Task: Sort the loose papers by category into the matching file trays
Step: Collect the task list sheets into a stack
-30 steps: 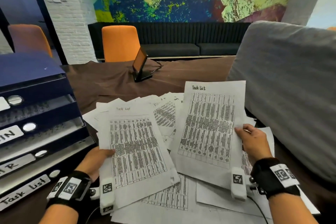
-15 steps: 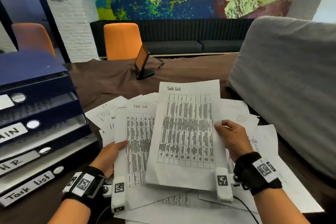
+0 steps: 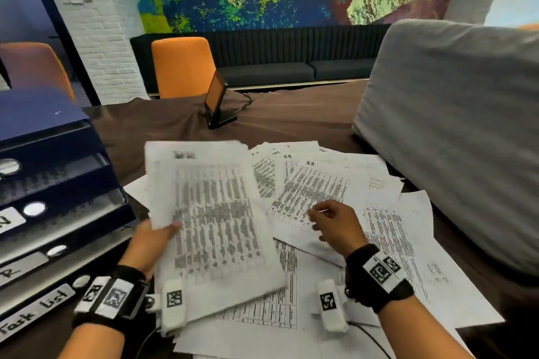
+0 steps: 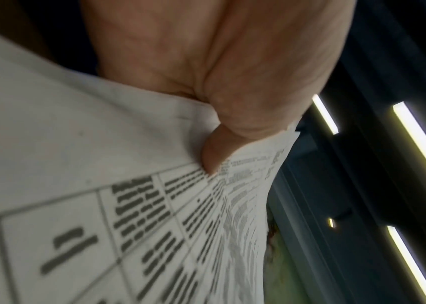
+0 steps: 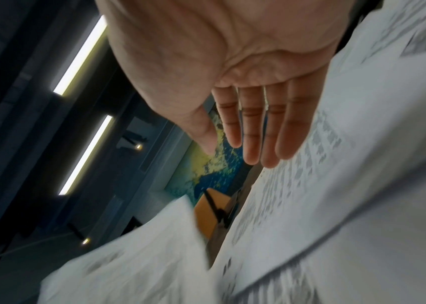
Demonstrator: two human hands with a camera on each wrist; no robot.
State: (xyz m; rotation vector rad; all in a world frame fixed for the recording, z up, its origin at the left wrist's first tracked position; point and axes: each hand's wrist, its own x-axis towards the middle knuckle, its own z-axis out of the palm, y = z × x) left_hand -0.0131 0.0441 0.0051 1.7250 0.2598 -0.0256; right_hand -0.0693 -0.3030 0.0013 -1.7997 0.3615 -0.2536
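Note:
My left hand (image 3: 151, 239) pinches the left edge of the Task List sheets (image 3: 210, 213), thumb on top, and holds them lifted and tilted over the pile. The left wrist view shows the thumb (image 4: 214, 152) pressed on the printed sheets (image 4: 103, 205). My right hand (image 3: 332, 224) hovers empty over the HR sheets (image 3: 315, 189) in the loose pile, its fingers (image 5: 253, 131) straight and together. The dark blue file tray stack (image 3: 58, 183) stands at the left, its slots labelled; the lowest label reads Task List (image 3: 35, 312).
Loose papers (image 3: 393, 242) are spread over the brown tablecloth (image 3: 291, 122). A grey cushion-like chair back (image 3: 455, 131) rises at the right. A small tilted screen on a stand (image 3: 217, 102) sits beyond the pile, with orange chairs (image 3: 182, 67) behind.
The right hand brought its Task List sheet leftward onto the left hand's sheet and let go. The left hand now holds both, and HR sheets show at the right.

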